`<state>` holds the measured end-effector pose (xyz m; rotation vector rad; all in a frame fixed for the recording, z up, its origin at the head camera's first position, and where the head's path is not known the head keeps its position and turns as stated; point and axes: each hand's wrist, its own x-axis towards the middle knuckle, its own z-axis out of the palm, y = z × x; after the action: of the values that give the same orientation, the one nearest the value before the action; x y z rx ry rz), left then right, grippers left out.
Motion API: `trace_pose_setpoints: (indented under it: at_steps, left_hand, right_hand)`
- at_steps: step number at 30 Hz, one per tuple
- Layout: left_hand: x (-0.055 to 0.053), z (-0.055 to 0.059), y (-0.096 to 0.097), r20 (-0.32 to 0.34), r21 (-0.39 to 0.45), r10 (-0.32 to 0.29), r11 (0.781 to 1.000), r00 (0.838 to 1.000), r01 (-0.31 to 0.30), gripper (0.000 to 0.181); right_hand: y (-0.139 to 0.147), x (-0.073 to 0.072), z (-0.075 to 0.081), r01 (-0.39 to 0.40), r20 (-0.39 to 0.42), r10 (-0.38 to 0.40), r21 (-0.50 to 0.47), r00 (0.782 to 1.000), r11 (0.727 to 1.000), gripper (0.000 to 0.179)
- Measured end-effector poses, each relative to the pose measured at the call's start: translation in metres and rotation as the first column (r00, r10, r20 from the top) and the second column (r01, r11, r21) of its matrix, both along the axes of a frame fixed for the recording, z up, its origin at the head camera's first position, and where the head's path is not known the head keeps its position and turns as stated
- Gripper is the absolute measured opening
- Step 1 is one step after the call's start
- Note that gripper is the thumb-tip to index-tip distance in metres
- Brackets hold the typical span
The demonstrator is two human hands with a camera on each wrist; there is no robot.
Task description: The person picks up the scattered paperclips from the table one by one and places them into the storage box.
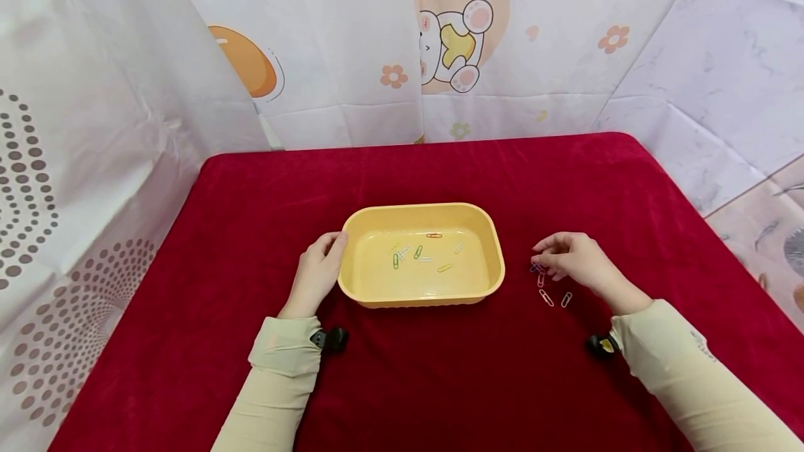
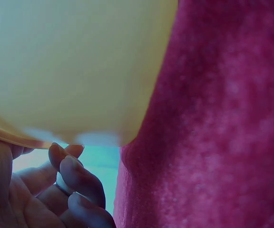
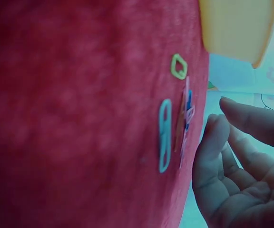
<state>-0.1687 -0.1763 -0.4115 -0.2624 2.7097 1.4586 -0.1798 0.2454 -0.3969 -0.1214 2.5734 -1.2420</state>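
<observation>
A shallow yellow plastic basin (image 1: 422, 298) stands on red cloth in the head view, with several paper clips inside, among them a red paper clip (image 1: 434, 235) and a yellow paper clip (image 1: 444, 268). My left hand (image 1: 316, 272) grips its left rim, thumb over the edge and curled fingers against the outer wall in the left wrist view. Right of the basin, my right hand (image 1: 574, 261) hovers at a small pile of paper clips (image 1: 541, 282). Its thumb and forefinger (image 3: 213, 135) are apart, with nothing visible between them. A blue clip lies partly under the fingers.
Two loose paper clips, a pinkish one (image 1: 546, 297) and a paler one (image 1: 567, 299), lie nearest me on the red cloth (image 1: 440, 375). Printed curtains (image 1: 352, 54) hang behind the table and along its sides. Dark straps with small devices sit at both cuffs.
</observation>
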Motion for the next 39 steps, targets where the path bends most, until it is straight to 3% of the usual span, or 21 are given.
trace_pose_setpoints:
  at_steps: [9, 24, 34, 39]
  left_hand:
    - [0.000, -0.002, -0.001, 0.001, 0.007, -0.003, 1.000, 1.000, 0.003, 0.057]
    - [-0.001, -0.001, -0.001, 0.009, -0.003, -0.002, 1.000, 1.000, 0.002, 0.059]
    - [0.000, -0.002, -0.001, -0.016, -0.003, -0.001, 1.000, 1.000, 0.001, 0.057]
    - [0.000, -0.002, -0.001, -0.031, -0.015, 0.003, 1.000, 1.000, -0.004, 0.055]
  right_hand:
    - [-0.002, 0.003, 0.001, -0.047, -0.021, 0.050, 0.143, 0.999, 0.989, 0.023]
    - [-0.010, 0.002, 0.004, -0.134, -0.044, 0.151, 0.264, 0.988, 0.955, 0.020]
    - [-0.013, 0.004, 0.006, -0.164, -0.069, 0.191, 0.285, 0.979, 0.944, 0.028]
    - [-0.014, 0.002, 0.010, -0.143, -0.084, 0.170, 0.258, 0.982, 0.955, 0.020]
